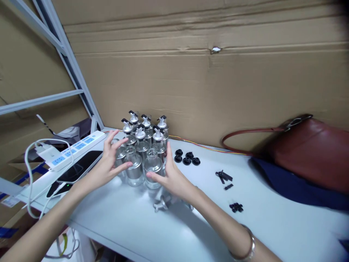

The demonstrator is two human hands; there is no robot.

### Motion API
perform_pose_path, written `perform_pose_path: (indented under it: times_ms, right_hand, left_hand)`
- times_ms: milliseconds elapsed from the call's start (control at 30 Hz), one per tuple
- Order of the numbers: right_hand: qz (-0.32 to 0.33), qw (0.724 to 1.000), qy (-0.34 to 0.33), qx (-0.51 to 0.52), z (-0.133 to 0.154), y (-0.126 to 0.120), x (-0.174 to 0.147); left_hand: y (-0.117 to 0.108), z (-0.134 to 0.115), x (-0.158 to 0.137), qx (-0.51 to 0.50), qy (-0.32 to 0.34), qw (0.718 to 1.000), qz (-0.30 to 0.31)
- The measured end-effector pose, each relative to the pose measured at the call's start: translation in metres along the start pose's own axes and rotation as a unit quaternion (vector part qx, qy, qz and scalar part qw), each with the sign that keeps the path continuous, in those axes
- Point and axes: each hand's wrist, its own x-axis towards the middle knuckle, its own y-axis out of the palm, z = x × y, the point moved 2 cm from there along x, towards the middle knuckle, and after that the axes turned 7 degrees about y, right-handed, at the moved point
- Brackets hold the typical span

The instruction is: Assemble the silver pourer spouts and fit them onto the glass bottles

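Observation:
Clear glass bottles stand in a cluster on the white table. Behind, several carry silver pourer tops with black levers, such as the capped bottle (142, 142). In front are open-necked ones, among them a glass bottle (134, 169) and another glass bottle (153, 165) to its right. My left hand (111, 156), thumb and fingers spread, is at the cluster's left side. My right hand (171, 173) is at the right side, its thumb over the front right bottle; whether it touches the glass I cannot tell. Silver pourer parts (161, 203) lie below my right hand, partly hidden by it.
Black round stoppers (187, 158), black lever pieces (224, 176) and small black caps (236, 207) lie on the table (209, 233) to the right. A power strip (79, 149) and a phone (79, 167) are at left. A brown leather bag (313, 156) sits at far right.

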Motion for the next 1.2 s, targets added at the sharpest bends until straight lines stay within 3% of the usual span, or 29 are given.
perform_pose_path:
  times_ms: [100, 200, 267, 300, 400, 467, 600, 733, 800, 867, 933, 1000, 1133, 1200]
  right_hand:
    - [0.035, 0.997, 0.048, 0.044, 0.009, -0.014, -0.011]
    - [-0.034, 0.999, 0.034, 0.012, 0.02, -0.038, -0.043]
    - [-0.096, 0.994, 0.009, -0.048, 0.023, -0.056, -0.075]
    - [-0.123, 0.989, 0.002, -0.085, 0.022, -0.063, -0.092]
    - [-0.157, 0.974, 0.022, -0.162, 0.006, -0.07, -0.142]
    - [-0.199, 0.963, 0.055, -0.17, -0.012, -0.061, -0.166]
    - [-0.261, 0.951, 0.099, -0.135, -0.039, -0.024, -0.189]
    - [-0.33, 0.931, 0.149, -0.051, -0.042, -0.008, -0.194]
    - [-0.334, 0.934, 0.129, -0.008, -0.039, -0.013, -0.194]
    - [-0.292, 0.954, 0.067, 0.028, -0.035, -0.021, -0.191]
    - [-0.206, 0.978, -0.005, 0.04, -0.032, -0.027, -0.186]
    - [-0.147, 0.988, -0.028, 0.027, -0.031, -0.029, -0.181]
    - [-0.208, 0.975, 0.071, 0.034, -0.034, -0.028, -0.179]
    - [-0.235, 0.962, 0.131, 0.055, -0.036, -0.027, -0.18]
  left_hand:
    - [0.003, -0.015, -0.009, 0.013, 0.019, 0.99, -0.14]
    - [0.011, -0.047, -0.023, -0.016, 0.116, 0.96, -0.255]
    - [0.025, -0.073, -0.031, -0.069, 0.22, 0.954, -0.19]
    - [0.034, -0.085, -0.034, -0.098, 0.243, 0.958, -0.113]
    - [0.062, -0.109, -0.038, -0.157, 0.215, 0.963, 0.047]
    - [0.079, -0.113, -0.039, -0.178, 0.165, 0.964, 0.106]
    - [0.097, -0.107, -0.04, -0.201, 0.118, 0.964, 0.128]
    - [0.088, -0.106, -0.036, -0.252, 0.088, 0.955, 0.129]
    - [0.082, -0.116, -0.031, -0.331, 0.106, 0.926, 0.15]
    - [0.08, -0.132, -0.025, -0.437, 0.115, 0.873, 0.183]
    - [0.087, -0.148, -0.019, -0.534, 0.069, 0.816, 0.21]
    - [0.099, -0.161, -0.015, -0.617, -0.007, 0.755, 0.224]
    - [0.12, -0.173, -0.005, -0.722, -0.093, 0.638, 0.249]
    - [0.124, -0.172, 0.0, -0.726, -0.093, 0.626, 0.267]
